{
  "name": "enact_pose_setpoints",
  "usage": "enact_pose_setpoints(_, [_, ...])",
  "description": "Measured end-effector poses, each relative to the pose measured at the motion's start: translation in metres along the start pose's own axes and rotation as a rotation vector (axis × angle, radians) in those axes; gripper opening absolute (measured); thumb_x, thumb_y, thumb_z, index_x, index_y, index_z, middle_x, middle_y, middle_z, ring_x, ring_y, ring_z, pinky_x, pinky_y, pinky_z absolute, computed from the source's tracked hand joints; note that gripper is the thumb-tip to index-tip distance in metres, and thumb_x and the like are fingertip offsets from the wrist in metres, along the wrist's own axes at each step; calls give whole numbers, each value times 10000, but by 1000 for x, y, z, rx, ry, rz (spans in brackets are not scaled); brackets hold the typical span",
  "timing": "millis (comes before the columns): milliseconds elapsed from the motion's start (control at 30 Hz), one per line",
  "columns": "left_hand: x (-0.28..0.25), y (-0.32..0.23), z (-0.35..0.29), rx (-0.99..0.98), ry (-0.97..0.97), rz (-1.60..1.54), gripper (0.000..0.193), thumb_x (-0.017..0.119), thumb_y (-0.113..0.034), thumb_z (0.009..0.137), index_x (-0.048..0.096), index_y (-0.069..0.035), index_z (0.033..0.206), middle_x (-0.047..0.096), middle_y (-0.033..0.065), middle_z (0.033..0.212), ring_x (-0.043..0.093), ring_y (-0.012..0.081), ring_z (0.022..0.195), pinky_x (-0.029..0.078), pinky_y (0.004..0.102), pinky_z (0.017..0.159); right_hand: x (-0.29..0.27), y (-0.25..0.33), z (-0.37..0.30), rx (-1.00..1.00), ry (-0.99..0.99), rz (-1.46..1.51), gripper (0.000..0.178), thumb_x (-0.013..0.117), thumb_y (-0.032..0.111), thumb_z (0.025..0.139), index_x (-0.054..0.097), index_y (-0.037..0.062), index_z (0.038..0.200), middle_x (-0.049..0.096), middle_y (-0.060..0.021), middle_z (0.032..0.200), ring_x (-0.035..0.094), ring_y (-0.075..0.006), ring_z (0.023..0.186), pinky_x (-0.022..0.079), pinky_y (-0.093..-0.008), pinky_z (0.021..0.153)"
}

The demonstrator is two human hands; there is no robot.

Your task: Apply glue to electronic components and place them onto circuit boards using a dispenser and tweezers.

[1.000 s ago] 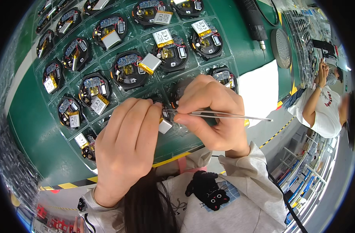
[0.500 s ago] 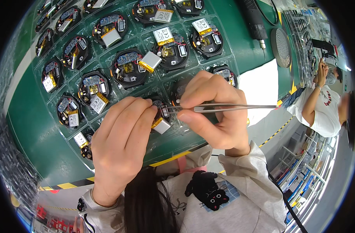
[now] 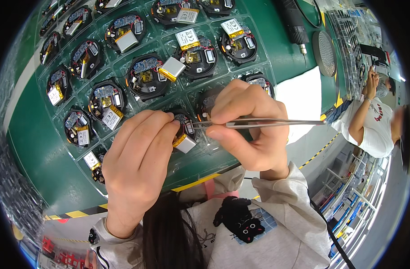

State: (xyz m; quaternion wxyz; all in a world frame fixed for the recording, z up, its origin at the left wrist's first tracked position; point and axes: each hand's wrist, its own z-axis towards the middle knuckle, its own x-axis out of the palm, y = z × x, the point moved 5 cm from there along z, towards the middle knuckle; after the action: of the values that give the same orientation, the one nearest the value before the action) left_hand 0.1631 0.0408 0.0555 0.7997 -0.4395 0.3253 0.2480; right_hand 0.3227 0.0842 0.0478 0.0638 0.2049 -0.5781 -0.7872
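Across the green bench (image 3: 39, 157), open room is given along the left, while the near edge is bordered by yellow-and-black tape (image 3: 200, 181). Now the clear tray (image 3: 264, 49): it is filled with round black units, just a narrow bare strip is left between it and that taped edge, and it has been nudged ever so slightly leftward since a second ago. Just beside its right rim a white cloth (image 3: 299, 101) is laid; farther up, a bare green patch is bounded by the tray and an electric screwdriver (image 3: 296, 29). The left hand (image 3: 140, 157) has been drawn a little left, its fingertips set at one module (image 3: 181, 120) in the tray's near row; how tightly that grip is closed cannot be told. By the right hand (image 3: 258, 141), steel tweezers (image 3: 276, 123) are pinched, the grip closed between thumb and forefinger, and their rear end has been swung up, nearly level now! Their tips are brought to the module's right side, though contact cannot be made out. And the silver battery (image 3: 186, 144), partly covered before, is now exposed almost whole at the module's near edge.
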Motion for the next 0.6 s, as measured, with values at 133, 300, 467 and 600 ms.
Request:
enact_pose_setpoints(133, [-1, 0, 0, 4, -11, 4, 303, 648, 17, 579, 630, 70, 876, 615, 143, 930, 633, 304, 828, 536, 353, 694, 3, 1, 2, -8, 94, -32, 151, 734, -29, 701, 612, 14, 780, 608, -84, 728, 567, -236, 657, 436, -319, 597])
enact_pose_setpoints(300, [1, 0, 0, 8, -16, -5, 307, 646, 13, 575, 628, 72, 876, 614, 144, 927, 634, 303, 830, 536, 354, 696, 4, 0, 1, -35, 46, -66, 109, 730, 16, 719, 632, 31, 764, 593, -68, 721, 566, -260, 658, 434, -333, 597])
enact_pose_setpoints(467, [-1, 0, -1, 19, -9, -1, 310, 646, 5, 575, 627, 78, 875, 615, 147, 930, 635, 305, 838, 538, 356, 704, 4, 2, 3, -83, 110, -112, 193, 752, -66, 684, 610, -6, 800, 634, -102, 751, 581, -224, 680, 454, -313, 630])
enact_pose_setpoints(600, [0, 1, -1, 23, -4, -7, 309, 646, 7, 575, 629, 76, 875, 617, 147, 930, 635, 307, 843, 539, 356, 708, 3, 1, 1, -92, 97, -96, 195, 746, -70, 683, 604, -5, 800, 629, -100, 747, 571, -219, 676, 447, -312, 629])
